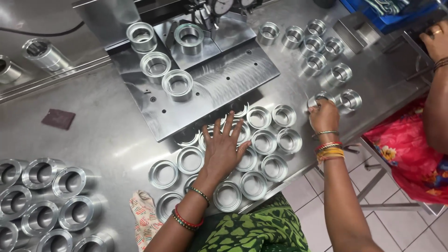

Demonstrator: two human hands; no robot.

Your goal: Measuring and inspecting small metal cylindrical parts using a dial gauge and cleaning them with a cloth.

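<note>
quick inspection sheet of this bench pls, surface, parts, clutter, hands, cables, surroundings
surface: steel table, shiny, raised metal plate at the back
job's things: flanged metal rings grouped at the front edge; three rings on the plate
clutter: patterned cloth, dark pad
hands: left hand flat on the rings, fingers spread; right hand gripping a single ring
cables: one dark cable top left
surroundings: another person's hand at right, blue crate, tiled floor

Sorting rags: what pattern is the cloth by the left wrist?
Cream cloth with red-orange print, head view.
</note>
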